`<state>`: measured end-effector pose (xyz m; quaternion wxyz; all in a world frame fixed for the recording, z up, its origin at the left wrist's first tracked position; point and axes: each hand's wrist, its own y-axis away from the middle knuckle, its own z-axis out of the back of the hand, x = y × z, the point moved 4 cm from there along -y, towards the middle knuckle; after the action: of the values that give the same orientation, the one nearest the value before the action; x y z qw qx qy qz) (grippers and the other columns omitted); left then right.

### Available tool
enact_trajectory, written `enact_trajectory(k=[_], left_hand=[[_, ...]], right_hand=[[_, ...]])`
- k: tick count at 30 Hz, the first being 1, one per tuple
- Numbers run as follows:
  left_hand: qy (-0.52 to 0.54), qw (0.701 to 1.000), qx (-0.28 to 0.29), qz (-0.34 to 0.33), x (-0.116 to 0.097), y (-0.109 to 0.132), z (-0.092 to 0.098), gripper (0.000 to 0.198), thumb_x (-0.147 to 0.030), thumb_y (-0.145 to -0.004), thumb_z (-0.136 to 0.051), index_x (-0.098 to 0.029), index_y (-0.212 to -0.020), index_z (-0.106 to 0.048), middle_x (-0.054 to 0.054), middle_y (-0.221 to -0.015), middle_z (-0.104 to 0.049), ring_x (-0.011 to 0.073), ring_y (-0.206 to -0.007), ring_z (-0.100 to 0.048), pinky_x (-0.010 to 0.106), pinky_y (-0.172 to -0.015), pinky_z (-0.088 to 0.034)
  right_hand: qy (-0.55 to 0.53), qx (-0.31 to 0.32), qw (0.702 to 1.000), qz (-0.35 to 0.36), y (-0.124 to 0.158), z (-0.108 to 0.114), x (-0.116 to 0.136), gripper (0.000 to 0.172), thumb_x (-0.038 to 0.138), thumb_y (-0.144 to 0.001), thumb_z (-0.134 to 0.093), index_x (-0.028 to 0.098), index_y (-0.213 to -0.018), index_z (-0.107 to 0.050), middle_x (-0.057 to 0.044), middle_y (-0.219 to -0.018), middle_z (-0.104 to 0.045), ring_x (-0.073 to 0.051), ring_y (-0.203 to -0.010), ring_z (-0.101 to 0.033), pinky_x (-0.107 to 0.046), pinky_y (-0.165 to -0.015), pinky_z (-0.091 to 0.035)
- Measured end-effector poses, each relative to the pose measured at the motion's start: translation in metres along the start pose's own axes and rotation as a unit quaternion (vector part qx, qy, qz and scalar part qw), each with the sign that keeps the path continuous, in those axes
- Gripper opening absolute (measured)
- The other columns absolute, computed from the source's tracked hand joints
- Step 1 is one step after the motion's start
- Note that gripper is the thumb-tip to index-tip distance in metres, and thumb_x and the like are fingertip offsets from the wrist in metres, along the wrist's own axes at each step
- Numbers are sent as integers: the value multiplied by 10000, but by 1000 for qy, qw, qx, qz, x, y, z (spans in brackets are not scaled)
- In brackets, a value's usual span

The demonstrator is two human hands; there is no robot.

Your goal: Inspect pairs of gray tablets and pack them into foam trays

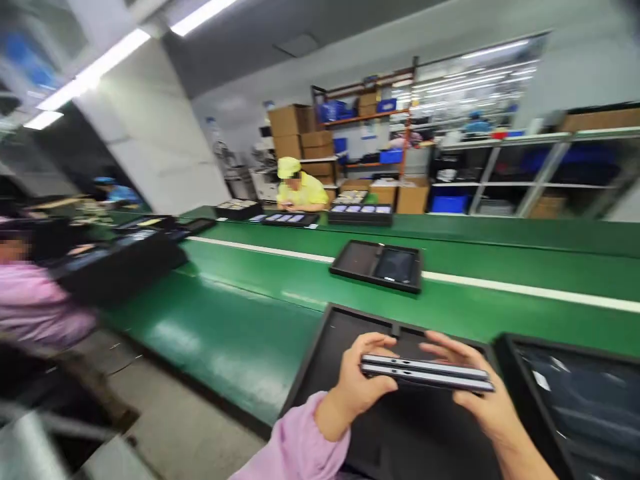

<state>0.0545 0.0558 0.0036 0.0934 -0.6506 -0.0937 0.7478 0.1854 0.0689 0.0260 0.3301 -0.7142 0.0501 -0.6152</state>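
Both my hands hold a flat dark tablet-like device (pixel 425 373) edge-on, level, above a black tray (pixel 330 340) at the near edge of the green bench. My left hand (pixel 357 383), in a pink sleeve, grips the device's left end with fingers curled round it. My right hand (pixel 475 393) clasps its right end, thumb on top. The device seems to be two thin slabs stacked together.
Another black tray (pixel 575 393) with bagged parts lies to the right. A black tray (pixel 377 265) with one dark panel sits on the green conveyor (pixel 250 293). A person in yellow (pixel 300 190) works across the line, a person in pink (pixel 30 287) at left. Shelves with boxes stand behind.
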Motion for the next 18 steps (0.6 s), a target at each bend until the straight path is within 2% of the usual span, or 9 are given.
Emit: enact_trajectory(k=[2,4,5,7,9,11,13,16,18], left_hand=[[41,995,74,44,1,-1,-33,504,-466,-781,-397,-215,-367,-537,40,-540,-639,186,-590,-664,270,-491,-509],[70,993,77,60,-4,2,-39,432,-453,-803,-453,-243,-454,-598,39,-577,-659,202,-682,-680,246,-472,-509],[75,994,54,50,-8,4,-29,342,-458,-785,-525,-258,-528,-630,40,-611,-672,213,-729,-681,248,-468,-517],[62,998,9,0,-21,9,6,243,-511,-677,-669,-269,-658,-670,34,-663,-688,243,-763,-677,289,-486,-546],[49,998,-18,-33,-32,13,47,346,-583,-601,-705,-264,-731,-676,30,-691,-700,253,-763,-675,326,-541,-569],[47,998,-27,-37,-39,16,76,479,-638,-518,-723,-230,-763,-671,45,-712,-710,257,-739,-674,358,-614,-580],[45,998,-24,-44,-43,18,88,553,-659,-470,-729,-195,-764,-662,68,-727,-716,249,-700,-674,374,-667,-577],[36,995,-11,-89,-47,17,87,521,-640,-515,-717,-181,-752,-650,87,-735,-721,235,-687,-680,366,-690,-572],[32,989,4,-146,-51,15,84,461,-601,-568,-711,-189,-767,-654,83,-721,-723,235,-702,-687,351,-674,-573]], right_hand=[[2,-3,1000,-11,-1,0,3,476,592,-664,-691,247,-989,-651,-114,-1006,-685,-308,-898,-653,-409,-720,-553],[-11,9,1000,1,-6,-5,6,416,569,-651,-718,224,-881,-679,-93,-859,-716,-268,-804,-677,-365,-685,-556],[-20,5,1000,9,-8,-6,8,398,551,-651,-729,226,-877,-682,-86,-845,-720,-252,-799,-679,-348,-689,-552],[-37,0,999,18,-10,-9,10,387,523,-648,-747,236,-898,-680,-76,-858,-724,-234,-808,-679,-334,-706,-546],[-45,4,999,20,-8,-10,11,381,505,-645,-757,241,-908,-677,-73,-868,-725,-226,-808,-678,-334,-713,-542],[-45,8,999,21,-6,-9,11,384,499,-645,-759,236,-911,-674,-81,-869,-724,-230,-804,-677,-346,-711,-540],[-43,11,999,24,-4,-9,10,391,498,-643,-761,230,-912,-669,-88,-867,-723,-237,-802,-675,-361,-711,-537],[-44,23,998,35,-2,-9,10,387,481,-654,-762,241,-938,-657,-79,-880,-720,-235,-815,-672,-367,-725,-531],[-46,28,998,38,-2,-10,10,384,470,-658,-763,246,-950,-651,-75,-892,-717,-234,-829,-670,-370,-741,-526]])
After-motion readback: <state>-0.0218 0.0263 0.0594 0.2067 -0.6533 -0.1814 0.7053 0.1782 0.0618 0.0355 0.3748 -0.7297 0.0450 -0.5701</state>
